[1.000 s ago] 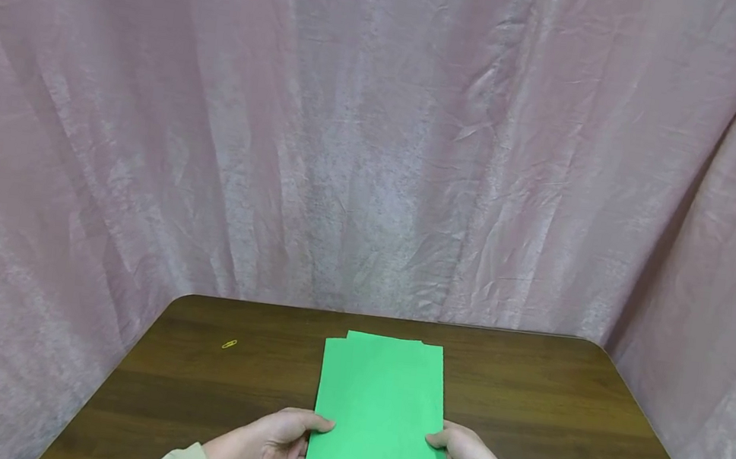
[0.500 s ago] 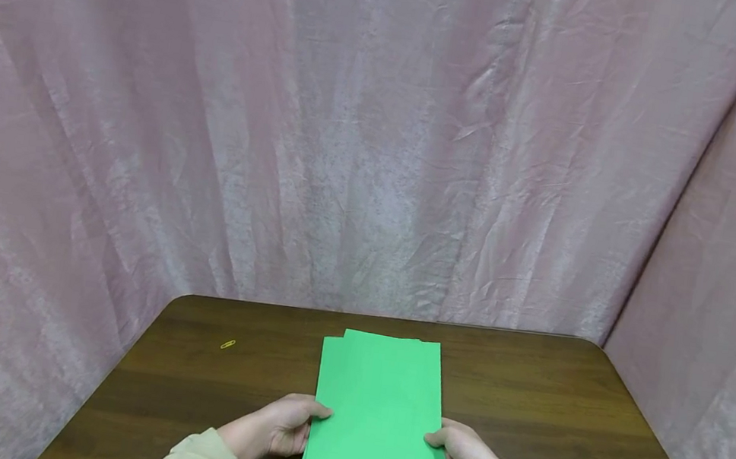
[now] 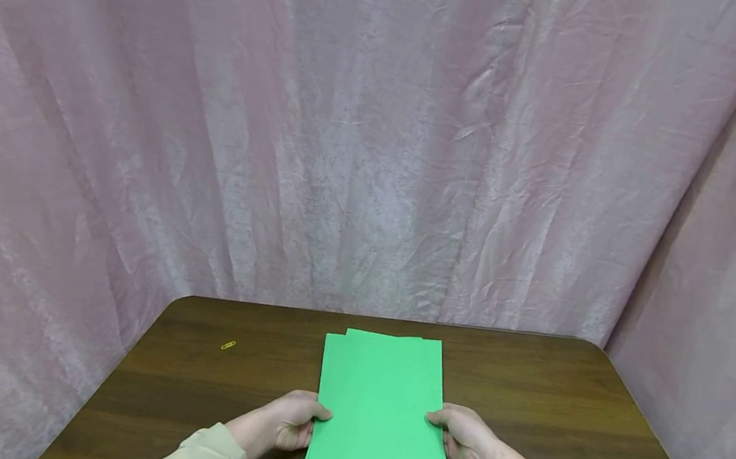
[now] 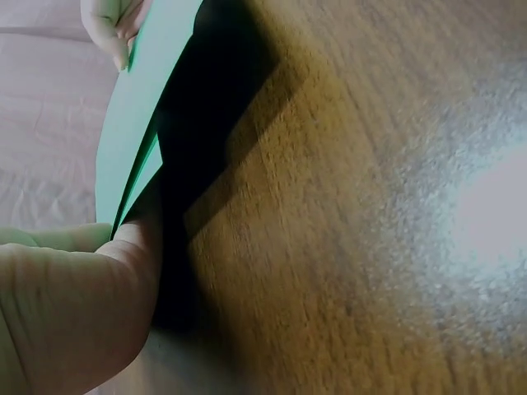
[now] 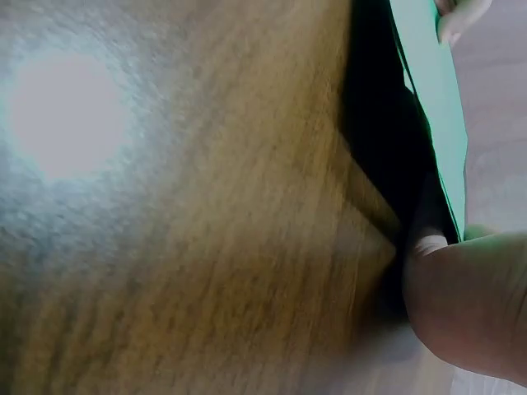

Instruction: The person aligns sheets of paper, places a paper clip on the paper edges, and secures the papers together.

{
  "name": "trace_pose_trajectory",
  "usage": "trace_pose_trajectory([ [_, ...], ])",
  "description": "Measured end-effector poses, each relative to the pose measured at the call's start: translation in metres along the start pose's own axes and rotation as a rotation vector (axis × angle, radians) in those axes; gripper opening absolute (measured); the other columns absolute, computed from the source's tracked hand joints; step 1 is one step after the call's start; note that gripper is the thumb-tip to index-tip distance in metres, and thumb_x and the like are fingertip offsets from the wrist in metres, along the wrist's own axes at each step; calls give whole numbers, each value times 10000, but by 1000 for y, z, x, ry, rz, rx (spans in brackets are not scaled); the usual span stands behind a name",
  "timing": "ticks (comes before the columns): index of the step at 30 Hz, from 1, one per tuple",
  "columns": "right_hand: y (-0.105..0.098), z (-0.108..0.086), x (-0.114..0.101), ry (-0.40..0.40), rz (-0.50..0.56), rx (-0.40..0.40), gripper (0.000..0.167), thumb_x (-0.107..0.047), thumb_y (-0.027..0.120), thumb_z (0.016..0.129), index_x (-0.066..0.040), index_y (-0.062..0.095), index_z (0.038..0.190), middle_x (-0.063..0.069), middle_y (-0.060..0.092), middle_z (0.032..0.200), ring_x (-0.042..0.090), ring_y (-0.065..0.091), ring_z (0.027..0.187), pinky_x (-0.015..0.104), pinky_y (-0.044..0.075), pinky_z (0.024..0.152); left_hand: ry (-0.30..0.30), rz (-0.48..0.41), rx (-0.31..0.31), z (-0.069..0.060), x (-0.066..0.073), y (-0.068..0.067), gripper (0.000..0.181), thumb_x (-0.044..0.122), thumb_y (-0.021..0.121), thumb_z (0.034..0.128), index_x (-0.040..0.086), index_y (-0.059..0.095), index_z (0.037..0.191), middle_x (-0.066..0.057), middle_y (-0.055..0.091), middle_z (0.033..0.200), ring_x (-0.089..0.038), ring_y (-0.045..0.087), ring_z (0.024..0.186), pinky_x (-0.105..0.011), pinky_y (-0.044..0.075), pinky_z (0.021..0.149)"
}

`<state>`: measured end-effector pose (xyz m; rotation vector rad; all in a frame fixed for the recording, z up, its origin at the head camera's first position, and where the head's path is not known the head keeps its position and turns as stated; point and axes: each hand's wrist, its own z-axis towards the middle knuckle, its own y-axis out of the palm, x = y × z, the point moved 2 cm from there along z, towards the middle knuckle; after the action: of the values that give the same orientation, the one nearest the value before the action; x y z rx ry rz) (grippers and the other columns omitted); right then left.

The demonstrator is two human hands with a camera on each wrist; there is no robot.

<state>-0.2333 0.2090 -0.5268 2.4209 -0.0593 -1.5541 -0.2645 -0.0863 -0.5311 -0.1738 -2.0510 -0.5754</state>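
Between my two hands is a small stack of green paper sheets (image 3: 379, 422), raised off the table with a dark shadow beneath. Its sheets do not line up: corners stick out at the top and along the sides. My left hand (image 3: 291, 419) pinches the left edge, thumb on top and fingers underneath. On the right edge, my right hand (image 3: 469, 442) pinches the paper the same way. The left wrist view shows a gap between the green sheets (image 4: 140, 140) near my fingers. In the right wrist view the sheets' edge (image 5: 436, 123) runs up from my thumb.
A yellow paper clip (image 3: 228, 345) lies on the left of the brown wooden table (image 3: 546, 404). Pink curtains (image 3: 378, 146) hang behind the table and down both sides. Bright light reflects off the tabletop in both wrist views.
My left hand has shifted slightly up the left edge, and my right hand slightly up the right edge. The sheets' overlap has changed a little at the corners. The paper clip stays put.
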Motion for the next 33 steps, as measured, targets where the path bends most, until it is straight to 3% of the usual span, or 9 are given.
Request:
trace_pose_trajectory([
  [7,-2,4,-1,-19,-26,-32,471,41,475,1026,189,305,1439,126,708,1085,234,713,977,414,582,896,-44,24,76,4,4,-1,200,7,493,1023,-132,511,1165,-170,726,996,-270,739,927,-426,591,876],
  [15,-1,0,-2,-46,-79,11,397,44,511,1009,174,411,1371,91,731,965,179,724,852,328,605,783,-32,35,36,3,9,-2,221,8,495,1050,-95,457,1241,-170,705,1037,-256,736,924,-423,592,874],
  [19,-1,-3,-6,-64,-97,38,424,36,525,1005,179,418,1390,85,736,957,172,722,839,320,603,767,10,60,13,-1,15,-1,258,-14,498,1043,-98,448,1282,-167,720,1040,-260,737,944,-423,593,870],
  [28,1,-7,-21,-128,-142,24,502,0,497,1040,193,324,1470,141,713,1128,225,710,971,402,595,837,83,114,-6,-8,30,4,306,2,498,1051,-137,466,1321,-212,725,1118,-270,729,1011,-417,588,885],
  [33,4,-8,-29,-180,-181,70,496,-24,514,1043,184,357,1465,164,695,1184,238,702,985,410,585,833,118,123,-6,-11,36,5,334,26,500,1060,-136,458,1349,-198,723,1132,-273,727,1021,-423,588,884],
])
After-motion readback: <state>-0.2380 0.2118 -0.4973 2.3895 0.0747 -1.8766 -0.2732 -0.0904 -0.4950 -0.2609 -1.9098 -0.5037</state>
